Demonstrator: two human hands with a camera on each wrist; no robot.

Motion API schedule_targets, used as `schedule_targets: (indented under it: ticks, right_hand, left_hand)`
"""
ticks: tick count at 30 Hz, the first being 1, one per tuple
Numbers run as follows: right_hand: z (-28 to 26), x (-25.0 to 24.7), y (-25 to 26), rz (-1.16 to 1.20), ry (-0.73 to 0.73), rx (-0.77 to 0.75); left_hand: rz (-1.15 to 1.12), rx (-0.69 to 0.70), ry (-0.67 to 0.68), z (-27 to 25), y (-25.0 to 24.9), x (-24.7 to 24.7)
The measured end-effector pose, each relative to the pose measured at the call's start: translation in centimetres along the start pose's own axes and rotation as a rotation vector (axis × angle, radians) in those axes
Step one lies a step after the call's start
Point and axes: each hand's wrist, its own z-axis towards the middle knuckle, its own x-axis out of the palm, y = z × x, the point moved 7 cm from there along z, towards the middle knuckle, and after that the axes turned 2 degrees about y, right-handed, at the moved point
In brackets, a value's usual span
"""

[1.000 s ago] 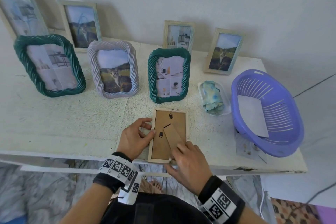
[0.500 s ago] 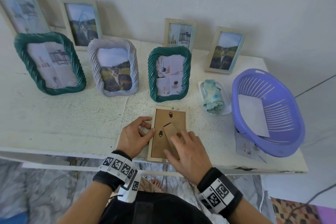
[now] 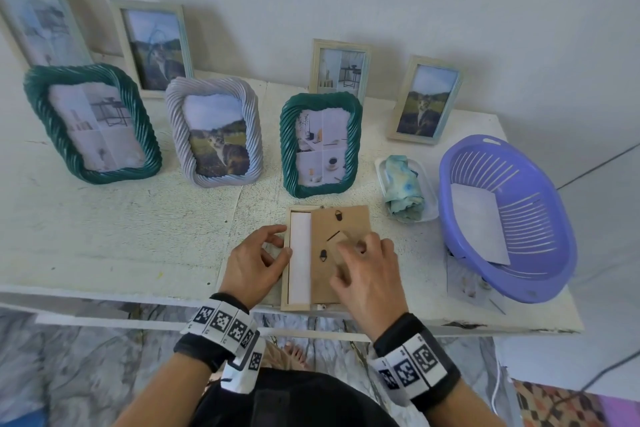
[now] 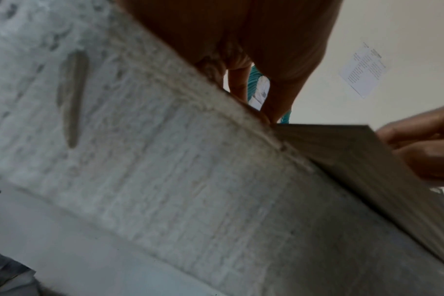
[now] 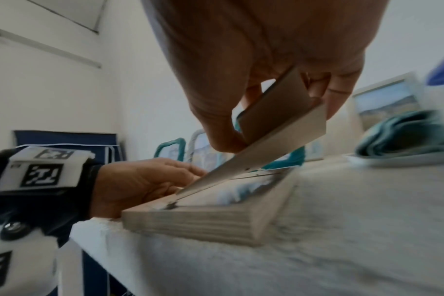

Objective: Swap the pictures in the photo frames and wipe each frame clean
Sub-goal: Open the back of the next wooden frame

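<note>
A light wooden frame (image 3: 286,291) lies face down at the table's front edge. Its brown backing board (image 3: 348,218) is tilted up and shifted right, baring a white strip of picture back (image 3: 299,253). My right hand (image 3: 349,260) pinches the board's stand flap (image 5: 279,108) and holds the backing board (image 5: 266,152) raised on a slant over the frame (image 5: 203,222). My left hand (image 3: 282,241) has curled fingers and holds the frame's left rail. In the left wrist view my left fingers (image 4: 279,96) meet the frame (image 4: 355,156) at its corner.
Behind stand a green rope frame (image 3: 320,146), a lilac one (image 3: 214,135) and a larger green one (image 3: 90,121); several wooden frames lean on the wall. A blue-green cloth (image 3: 405,187) lies in a white dish. A purple basket (image 3: 554,253) holds a sheet at the right.
My right hand moved from the frame's near end up to the stand flap. It lifted the backing board and drew it right, uncovering the white picture back. The left hand stayed put.
</note>
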Motion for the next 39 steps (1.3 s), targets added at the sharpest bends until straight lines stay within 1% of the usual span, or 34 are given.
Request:
schedule_targets:
  ticks: [3, 5, 7, 10, 14, 15, 19, 20, 22, 25, 27, 28, 32, 39]
  right_hand:
    - [-1.0, -0.9, -3.6, 0.053, -0.015, 0.102]
    - [-1.8, -1.4, -5.9, 0.117, -0.050, 0.161]
    - [-2.5, -1.2, -7.8, 0.164, -0.057, 0.212]
    - [-3.1, -0.2, -9.1, 0.157, -0.028, 0.225]
    - [-3.3, 1.5, -8.4, 0.166, 0.100, 0.201]
    - [-3.2, 1.5, -8.2, 0.163, 0.100, 0.197]
    - [-2.0, 0.5, -6.0, 0.132, 0.002, 0.148]
    - [-1.5, 0.4, -5.0, 0.149, 0.023, 0.121]
    - [-0.8, 0.9, -2.9, 0.180, 0.159, 0.078]
    - [0.1, 2.3, -0.4, 0.070, 0.370, 0.011]
    - [0.7, 3.6, 0.4, 0.070, 0.465, 0.020]
    - [0.9, 4.2, 0.6, 0.075, 0.486, 0.020]
    - [1.5, 6.0, 0.6, 0.031, 0.518, 0.011]
    - [2.0, 6.2, 0.8, 0.054, 0.542, 0.020]
  left_hand:
    - [0.017, 0.017, -0.017, -0.1, 0.0, 0.0]
    - [0.018, 0.017, -0.020, 0.0, 0.1, 0.0]
    - [0.022, 0.017, -0.020, 0.0, 0.2, 0.0]
    - [0.026, 0.025, -0.013, 0.1, 0.3, 0.1]
    - [0.028, 0.039, -0.012, 0.1, 0.2, 0.1]
    - [0.026, 0.044, -0.010, 0.1, 0.2, 0.1]
    - [0.019, 0.054, -0.016, 0.1, 0.3, 0.1]
    - [0.024, 0.056, -0.019, 0.1, 0.3, 0.0]
    - [0.033, 0.068, -0.021, 0.0, 0.3, 0.0]
    - [0.034, 0.082, -0.020, 0.0, 0.3, -0.1]
    - [0.030, 0.085, -0.015, 0.1, 0.3, -0.1]
    - [0.024, 0.085, -0.015, 0.1, 0.3, -0.1]
    - [0.006, 0.086, -0.021, -0.1, 0.3, -0.1]
    - [-0.020, 0.066, -0.008, -0.2, 0.3, -0.2]
